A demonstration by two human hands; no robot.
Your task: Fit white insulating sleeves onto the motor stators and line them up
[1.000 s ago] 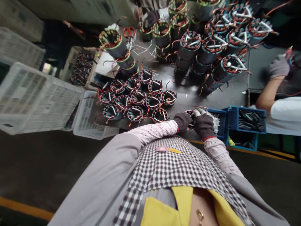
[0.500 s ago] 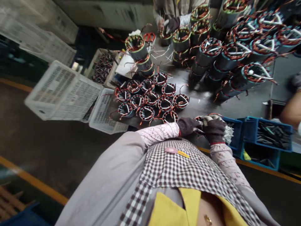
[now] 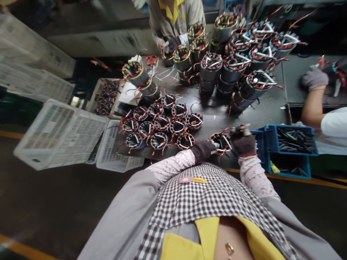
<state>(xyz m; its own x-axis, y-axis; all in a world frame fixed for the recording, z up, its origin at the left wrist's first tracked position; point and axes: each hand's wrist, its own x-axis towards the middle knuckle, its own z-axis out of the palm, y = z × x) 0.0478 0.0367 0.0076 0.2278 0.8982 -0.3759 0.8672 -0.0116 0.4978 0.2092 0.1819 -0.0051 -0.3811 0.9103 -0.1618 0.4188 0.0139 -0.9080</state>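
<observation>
A wound ring (image 3: 220, 143) with copper wires and white sleeves sits at the table's near edge. My left hand (image 3: 203, 150), in a dark glove with pale fingertips, has its fingers closed on the ring's left rim. Beside the ring's right side is my right hand (image 3: 243, 140), raised and gloved alike, its fingers bent together; whether they hold anything is too small to tell. Several similar rings (image 3: 162, 123) stand in rows left of my left hand. A blue bin (image 3: 257, 139) lies partly hidden behind my right hand.
Stacked cylinders (image 3: 211, 68) rise farther back. Blue bins (image 3: 295, 139) of dark strips stand at right. White crates (image 3: 62, 133) are at left. Red scissors (image 3: 151, 60) lie at the back. One person (image 3: 176, 21) works opposite; another person's gloved hand (image 3: 315, 77) is at right.
The view has shifted, showing more of both other people. My hands have moved apart; my right hand has come off the ring and lifted, while the ring now shows openly beside my left hand.
</observation>
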